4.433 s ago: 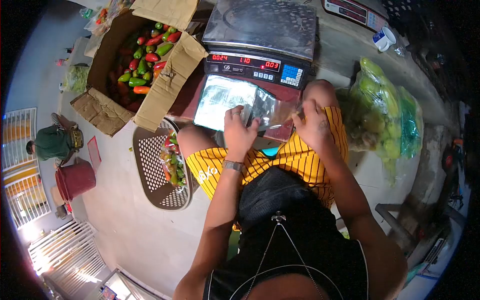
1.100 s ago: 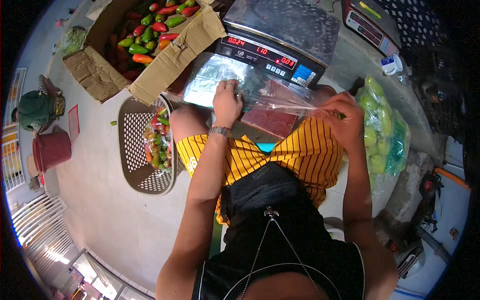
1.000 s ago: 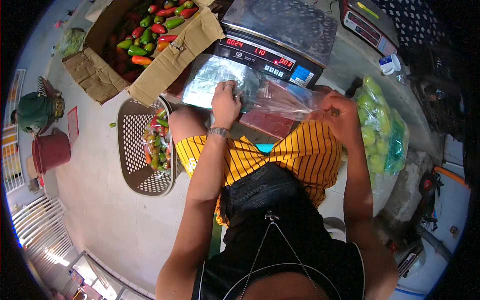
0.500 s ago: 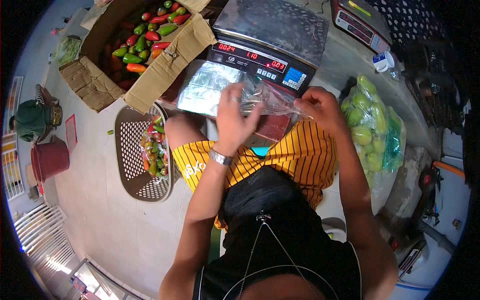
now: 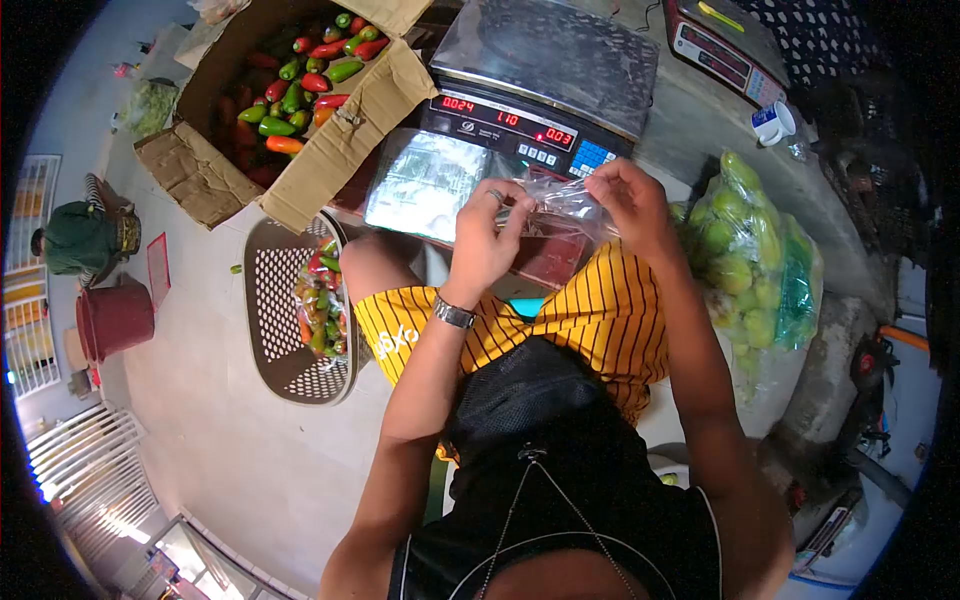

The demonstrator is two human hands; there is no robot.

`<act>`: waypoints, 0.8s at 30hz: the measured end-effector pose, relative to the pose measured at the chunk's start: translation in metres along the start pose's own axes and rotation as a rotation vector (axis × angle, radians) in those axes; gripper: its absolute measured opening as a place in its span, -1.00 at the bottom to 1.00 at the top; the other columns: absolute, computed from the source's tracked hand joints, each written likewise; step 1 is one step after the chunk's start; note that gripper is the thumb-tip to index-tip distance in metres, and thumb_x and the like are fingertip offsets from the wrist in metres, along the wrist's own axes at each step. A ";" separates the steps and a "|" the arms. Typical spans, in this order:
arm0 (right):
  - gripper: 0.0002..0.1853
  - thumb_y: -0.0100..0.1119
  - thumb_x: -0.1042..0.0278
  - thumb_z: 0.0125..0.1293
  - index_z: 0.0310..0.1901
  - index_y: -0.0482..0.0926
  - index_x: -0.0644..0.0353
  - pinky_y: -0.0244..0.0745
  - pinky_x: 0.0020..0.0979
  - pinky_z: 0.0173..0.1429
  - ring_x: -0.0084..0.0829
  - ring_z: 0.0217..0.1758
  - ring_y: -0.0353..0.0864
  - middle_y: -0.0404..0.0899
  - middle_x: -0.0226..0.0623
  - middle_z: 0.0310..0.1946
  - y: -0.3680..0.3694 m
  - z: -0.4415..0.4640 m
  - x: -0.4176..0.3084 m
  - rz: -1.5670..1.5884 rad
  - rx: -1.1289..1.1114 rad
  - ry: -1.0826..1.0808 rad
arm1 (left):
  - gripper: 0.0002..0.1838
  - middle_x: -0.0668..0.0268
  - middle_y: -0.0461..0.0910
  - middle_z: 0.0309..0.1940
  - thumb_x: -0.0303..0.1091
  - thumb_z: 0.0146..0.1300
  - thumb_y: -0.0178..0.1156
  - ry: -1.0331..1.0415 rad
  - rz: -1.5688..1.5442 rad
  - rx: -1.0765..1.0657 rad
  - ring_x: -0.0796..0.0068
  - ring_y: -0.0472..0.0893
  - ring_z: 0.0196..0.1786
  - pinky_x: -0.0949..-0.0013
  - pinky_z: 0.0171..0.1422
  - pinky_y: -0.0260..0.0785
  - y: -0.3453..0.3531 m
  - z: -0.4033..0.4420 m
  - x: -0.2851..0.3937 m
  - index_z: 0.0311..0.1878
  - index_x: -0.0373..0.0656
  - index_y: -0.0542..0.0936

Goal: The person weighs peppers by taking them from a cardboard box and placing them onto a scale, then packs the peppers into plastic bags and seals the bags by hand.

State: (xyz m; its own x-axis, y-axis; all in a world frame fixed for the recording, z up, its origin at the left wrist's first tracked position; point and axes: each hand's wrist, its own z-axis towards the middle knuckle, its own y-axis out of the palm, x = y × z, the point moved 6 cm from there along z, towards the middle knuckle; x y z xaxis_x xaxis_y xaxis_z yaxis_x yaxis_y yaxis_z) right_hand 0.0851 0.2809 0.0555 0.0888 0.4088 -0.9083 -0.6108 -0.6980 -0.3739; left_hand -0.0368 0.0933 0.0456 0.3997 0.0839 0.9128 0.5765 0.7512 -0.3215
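Observation:
A clear plastic bag (image 5: 566, 200) is stretched between my two hands, just in front of the scale's keypad. My left hand (image 5: 487, 240) pinches its left side between thumb and fingers. At the other side, the fingertips of my right hand (image 5: 632, 208) are closed on the thin film. Beside my left hand lies a stack of shiny clear plastic bags (image 5: 425, 188). Behind the hands stands a digital scale (image 5: 545, 60) with red lit numbers and a bare metal platform.
An open cardboard box (image 5: 335, 150) holds red and green peppers (image 5: 293, 98). Below it, a plastic basket (image 5: 275, 355) contains bagged peppers. Bagged green vegetables (image 5: 735, 250) stand at the right, near a white mug (image 5: 772, 124) and a second scale (image 5: 725, 55). Another person (image 5: 80, 238) is at far left.
My left hand has moved right, off the stack of bags, and now pinches the single bag. My right hand has risen slightly. The bag has come away from the stack.

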 end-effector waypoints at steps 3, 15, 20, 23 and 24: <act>-0.65 0.36 0.08 0.42 -0.34 0.58 0.21 0.32 -0.44 -0.35 -0.61 -0.48 0.41 0.47 -0.47 -0.55 0.005 0.015 -0.017 0.058 -0.050 0.042 | -0.85 0.09 0.69 -0.10 -0.44 0.32 0.36 -0.070 0.000 -0.040 0.21 0.72 -0.09 0.24 0.00 0.53 -0.006 0.005 -0.003 -0.11 -0.29 0.66; -0.70 0.45 0.18 0.33 -0.09 0.68 0.21 0.54 -0.36 0.17 -0.48 -0.13 0.66 0.69 -0.37 -0.20 0.010 0.056 -0.054 0.019 -0.281 -0.107 | -0.83 0.34 0.74 -0.19 -0.43 0.48 0.26 -0.089 -0.237 0.015 0.62 0.65 -0.09 0.47 0.10 0.48 -0.039 0.060 0.049 0.00 -0.33 0.68; -0.78 0.25 0.40 0.51 0.03 0.66 0.39 0.57 -0.46 0.18 -0.52 -0.01 0.69 0.74 -0.28 -0.09 -0.018 0.063 -0.057 0.455 -0.140 0.042 | -0.84 0.32 0.73 -0.20 -0.46 0.48 0.25 -0.090 -0.401 0.122 0.59 0.65 -0.14 0.46 0.05 0.50 -0.067 0.057 0.053 -0.01 -0.35 0.70; -0.78 0.32 0.38 0.47 -0.01 0.69 0.36 0.57 -0.47 0.10 -0.57 -0.09 0.68 0.74 -0.32 -0.15 -0.018 0.069 -0.076 0.506 0.001 0.023 | -0.83 0.30 0.72 -0.15 -0.45 0.47 0.28 -0.108 -0.440 0.193 0.55 0.65 -0.10 0.44 0.08 0.50 -0.083 0.051 0.068 0.00 -0.34 0.69; -0.79 0.33 0.37 0.46 -0.03 0.70 0.35 0.56 -0.49 0.06 -0.58 -0.12 0.67 0.74 -0.33 -0.17 -0.018 0.072 -0.085 0.486 0.024 -0.014 | -0.83 0.30 0.72 -0.15 -0.46 0.46 0.30 -0.107 -0.451 0.230 0.55 0.65 -0.11 0.44 0.08 0.50 -0.088 0.048 0.071 0.00 -0.34 0.69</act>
State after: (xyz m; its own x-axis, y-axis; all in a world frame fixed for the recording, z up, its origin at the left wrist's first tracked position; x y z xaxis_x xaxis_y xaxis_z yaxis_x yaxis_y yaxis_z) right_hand 0.0324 0.3010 0.1530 -0.2218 0.0465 -0.9740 -0.5966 -0.7965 0.0978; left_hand -0.0934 0.0643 0.1512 0.0649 -0.2242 0.9724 0.4986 0.8514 0.1630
